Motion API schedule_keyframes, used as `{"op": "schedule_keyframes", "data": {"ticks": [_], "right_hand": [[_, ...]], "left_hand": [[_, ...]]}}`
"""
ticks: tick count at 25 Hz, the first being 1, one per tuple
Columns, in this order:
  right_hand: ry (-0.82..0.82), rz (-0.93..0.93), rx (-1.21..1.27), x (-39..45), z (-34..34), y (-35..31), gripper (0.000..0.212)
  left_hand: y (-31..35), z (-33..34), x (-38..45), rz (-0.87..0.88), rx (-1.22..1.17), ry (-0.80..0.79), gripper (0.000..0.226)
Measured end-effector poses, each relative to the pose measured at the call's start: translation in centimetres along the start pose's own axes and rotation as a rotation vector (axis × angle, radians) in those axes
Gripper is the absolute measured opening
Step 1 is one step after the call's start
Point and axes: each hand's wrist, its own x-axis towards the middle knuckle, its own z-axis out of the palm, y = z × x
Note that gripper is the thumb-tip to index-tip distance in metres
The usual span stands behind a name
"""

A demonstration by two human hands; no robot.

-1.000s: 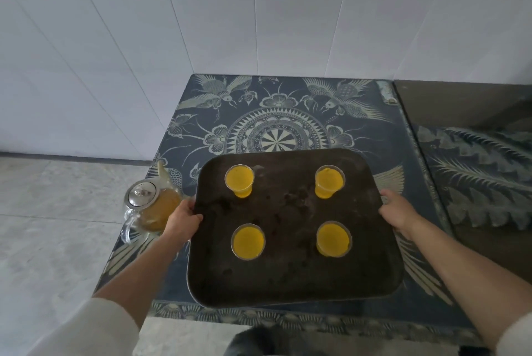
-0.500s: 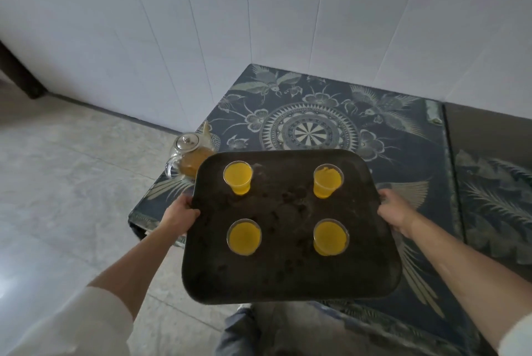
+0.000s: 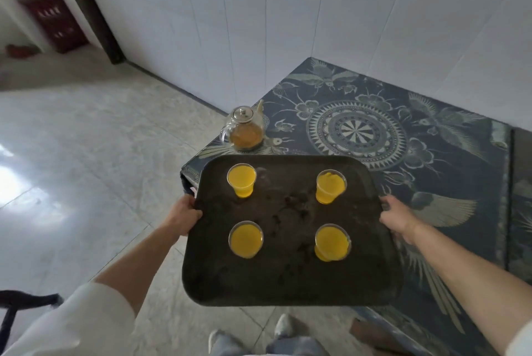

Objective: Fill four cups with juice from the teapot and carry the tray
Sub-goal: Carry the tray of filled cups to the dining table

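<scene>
Fingers curl round both short edges of the tray, and it's off the table! On the left, the left hand grips the left rim, thumb on top, other fingers hidden beneath. Between the hands the tray hangs over the floor by the table's near corner, its long axis running hand to hand, straight across the body, both hands about level at mid-edge. Neither hand is nearer the load; it sits square between them. Four cups stand upright in a two-by-two, each bright with orange juice close to the brim, well apart from one another. Dark tray, mottled surface, looks level to me. Behind it the teapot stays on the table's left edge, some juice left inside. Over on the right, the right hand clamps the right rim, thumb over the lip. Pouring looks done; carrying is the job now, and any tilt toward either hand would likely slop those full cups.
</scene>
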Motion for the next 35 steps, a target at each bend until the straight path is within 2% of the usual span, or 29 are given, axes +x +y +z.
{"op": "schedule_keyframes", "data": {"ticks": [6, 10, 18, 21, 28, 35], "right_hand": [[-0.051, -0.092, -0.058, -2.3, 4.2, -5.2, 0.041], [-0.102, -0.101, -0.112, -4.0, 7.1, -8.6, 0.048], [-0.151, -0.219, -0.129, -8.8, 14.3, -16.0, 0.044], [-0.177, -0.262, -0.13, -10.5, 17.8, -18.7, 0.052], [-0.278, -0.337, -0.15, -14.6, 25.6, -25.6, 0.04], [-0.372, -0.528, -0.265, -19.0, 31.1, -33.3, 0.032]], "left_hand": [[-5.8, -4.6, -1.8, -0.086, -0.052, 0.084, 0.016], [-9.4, -8.3, -2.7, -0.103, -0.077, 0.102, 0.018], [-17.0, -17.1, -4.4, -0.162, -0.121, 0.178, 0.02], [-20.1, -20.6, -5.6, -0.187, -0.139, 0.215, 0.02], [-27.5, -27.2, -9.4, -0.237, -0.172, 0.32, 0.016], [-32.9, -31.1, -14.1, -0.354, -0.252, 0.457, 0.017]]}}
